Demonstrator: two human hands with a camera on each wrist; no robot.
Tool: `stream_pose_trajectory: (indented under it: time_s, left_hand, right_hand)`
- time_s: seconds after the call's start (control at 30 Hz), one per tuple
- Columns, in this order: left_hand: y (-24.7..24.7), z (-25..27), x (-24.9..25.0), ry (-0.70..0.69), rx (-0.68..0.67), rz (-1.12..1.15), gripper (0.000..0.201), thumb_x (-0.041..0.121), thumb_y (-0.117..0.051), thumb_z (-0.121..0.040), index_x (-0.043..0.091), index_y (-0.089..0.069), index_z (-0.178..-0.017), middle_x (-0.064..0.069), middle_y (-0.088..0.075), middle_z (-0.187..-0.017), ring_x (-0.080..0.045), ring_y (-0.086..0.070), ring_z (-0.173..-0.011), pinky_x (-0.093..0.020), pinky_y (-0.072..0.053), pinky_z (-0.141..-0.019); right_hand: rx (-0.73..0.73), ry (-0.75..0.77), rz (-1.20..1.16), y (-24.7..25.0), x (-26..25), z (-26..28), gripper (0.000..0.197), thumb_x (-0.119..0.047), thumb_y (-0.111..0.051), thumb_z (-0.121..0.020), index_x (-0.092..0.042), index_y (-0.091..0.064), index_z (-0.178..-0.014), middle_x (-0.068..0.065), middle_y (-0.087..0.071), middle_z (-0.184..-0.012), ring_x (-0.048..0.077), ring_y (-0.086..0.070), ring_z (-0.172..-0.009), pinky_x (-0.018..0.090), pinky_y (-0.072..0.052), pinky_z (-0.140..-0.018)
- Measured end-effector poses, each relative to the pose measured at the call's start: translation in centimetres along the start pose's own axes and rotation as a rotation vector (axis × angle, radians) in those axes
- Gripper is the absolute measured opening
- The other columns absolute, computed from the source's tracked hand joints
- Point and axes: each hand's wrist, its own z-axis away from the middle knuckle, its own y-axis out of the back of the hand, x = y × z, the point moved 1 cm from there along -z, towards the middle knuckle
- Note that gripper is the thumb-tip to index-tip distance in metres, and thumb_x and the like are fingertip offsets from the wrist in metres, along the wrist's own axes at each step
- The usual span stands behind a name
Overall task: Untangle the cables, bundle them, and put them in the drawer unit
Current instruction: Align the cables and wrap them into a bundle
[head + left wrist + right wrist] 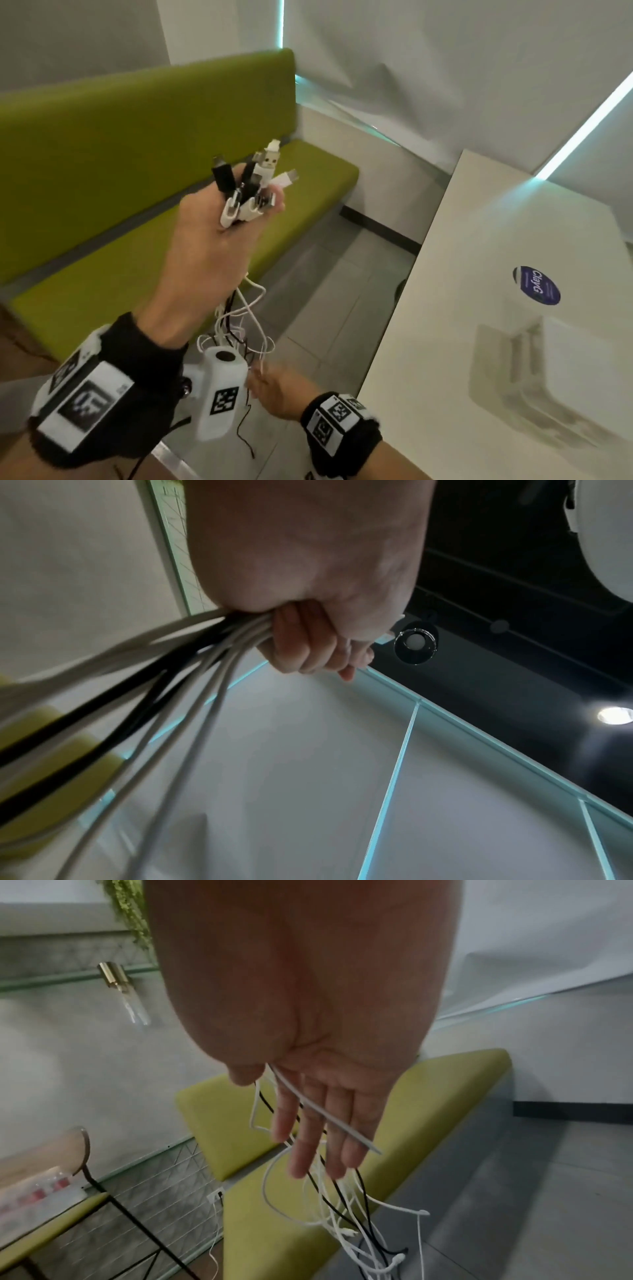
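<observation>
In the head view, the left hand (212,236) is raised in front of a green bench (102,144), and the cables (251,181) are gripped in its closed fist, their black and white plug ends fanned out above the knuckles while the loose lengths hang down below the wrist. The right hand (274,390) is seen lower down, just beside the hanging strands, and a white table (479,274) lies to the right; no drawer unit can be made out with certainty. In the left wrist view, the fingers (301,647) are curled tightly round the white and black leads, which run out of the fist toward the lower left. In the right wrist view, the right hand's fingers (308,1134) are held straight and slightly spread, with one white lead lying across them and the rest dangling past the fingertips, where they are crossed and looped. The step in hand is judged to be combing: the plug ends should be kept level and firmly held, and the strands drawn down slowly between spread fingers, so that loops are eased open rather than pulled into knots.
</observation>
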Motion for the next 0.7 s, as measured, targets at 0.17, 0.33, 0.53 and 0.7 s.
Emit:
stream_pose_trajectory:
  time_s: [0.17, 0.33, 0.53, 0.7]
  left_hand:
    - [-0.2, 0.2, 0.0, 0.011, -0.026, -0.060, 0.012, 0.030, -0.060, -0.091, 0.028, -0.064, -0.080, -0.005, -0.057, -0.062, -0.030, -0.042, -0.052, -0.043, -0.033, -0.048]
    - [-0.6, 2.4, -0.4, 0.173, -0.059, 0.090, 0.015, 0.038, -0.063, -0.084, 0.031, -0.068, -0.097, 0.005, -0.069, -0.072, -0.011, -0.060, -0.061, -0.017, -0.044, -0.055]
    - [-2.8, 5.7, -0.2, 0.476, -0.063, 0.203, 0.025, 0.023, -0.070, -0.085, 0.040, -0.071, -0.067, 0.021, -0.064, -0.059, 0.009, -0.058, -0.061, -0.013, -0.043, -0.063]
    - [-2.2, 7.1, 0.2, 0.508, -0.159, 0.185, 0.014, 0.038, -0.070, -0.083, 0.026, -0.070, -0.090, 0.009, -0.073, -0.087, -0.005, -0.066, -0.089, -0.023, -0.045, -0.081]
  right_hand:
    - [0.204, 0.025, -0.014, 3.2, -1.8, 0.8, 0.042, -0.057, -0.055, -0.085, -0.021, -0.057, -0.107, 0.000, -0.064, -0.110, 0.019, -0.059, -0.098, 0.035, -0.049, -0.086]
    - [0.314, 0.163, -0.180, 6.3, -4.5, 4.1, 0.090, -0.053, -0.075, -0.071, -0.031, -0.030, -0.145, -0.010, -0.045, -0.142, 0.006, -0.044, -0.128, 0.030, -0.041, -0.105]
    - [0.318, 0.329, -0.438, 7.2, -8.0, 6.3, 0.051, -0.002, -0.072, -0.080, -0.009, -0.046, -0.123, -0.013, -0.057, -0.104, -0.003, -0.060, -0.091, 0.016, -0.048, -0.078]
    - [0.305, 0.260, -0.321, 5.7, -9.0, 7.2, 0.031, 0.003, -0.047, -0.090, -0.027, -0.051, -0.082, -0.008, -0.055, -0.075, 0.002, -0.054, -0.069, 0.020, -0.046, -0.059]
